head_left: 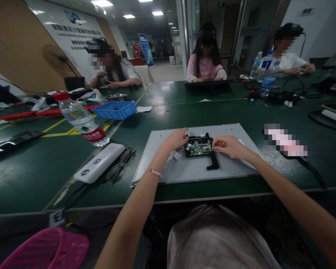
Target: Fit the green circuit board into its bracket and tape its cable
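Note:
A green circuit board (197, 149) sits in a black plastic frame (213, 162), which has an arm sticking out toward me at its right. Under it lies a flat light-grey panel (156, 172). My left hand (177, 139) grips the frame's left edge, its fingers at the far left corner. At the board's right edge, my right hand (227, 147) is closed in a pinch. Something thin and small may be between those fingertips, too small to name. A short white strip (173, 156) lies on the panel beside my left wrist.
Left of the panel are a white power bank (100, 163), folded glasses (120, 165), a water bottle (85, 125) and a blue tray (116, 110). A phone-like object (287, 142) with a cable lies right. People sit across the green table (168, 112); a pink basket (44, 248) stands below.

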{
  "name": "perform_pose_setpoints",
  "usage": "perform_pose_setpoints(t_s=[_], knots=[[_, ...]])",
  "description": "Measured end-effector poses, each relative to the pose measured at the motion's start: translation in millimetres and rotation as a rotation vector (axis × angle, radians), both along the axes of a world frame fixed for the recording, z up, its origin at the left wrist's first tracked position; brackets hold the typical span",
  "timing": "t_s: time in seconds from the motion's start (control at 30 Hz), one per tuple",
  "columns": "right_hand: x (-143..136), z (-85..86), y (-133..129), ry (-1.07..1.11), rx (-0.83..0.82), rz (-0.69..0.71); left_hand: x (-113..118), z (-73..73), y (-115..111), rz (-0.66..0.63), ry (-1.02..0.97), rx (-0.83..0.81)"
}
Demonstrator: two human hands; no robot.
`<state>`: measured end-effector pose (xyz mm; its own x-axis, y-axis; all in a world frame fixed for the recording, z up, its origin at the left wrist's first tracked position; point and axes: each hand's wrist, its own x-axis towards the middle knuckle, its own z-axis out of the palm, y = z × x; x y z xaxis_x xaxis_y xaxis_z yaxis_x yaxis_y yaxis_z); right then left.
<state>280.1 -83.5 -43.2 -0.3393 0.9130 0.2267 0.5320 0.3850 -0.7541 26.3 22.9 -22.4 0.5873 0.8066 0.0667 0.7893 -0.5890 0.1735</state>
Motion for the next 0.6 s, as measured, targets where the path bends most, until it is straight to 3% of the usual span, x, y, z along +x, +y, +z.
perform_pose_setpoints(t_s=[0.6], knots=[[7.2, -4.2, 0.3, 0.000, 0.172, -0.080, 1.0, 0.3, -2.4, -0.005, -0.001, 0.019]])
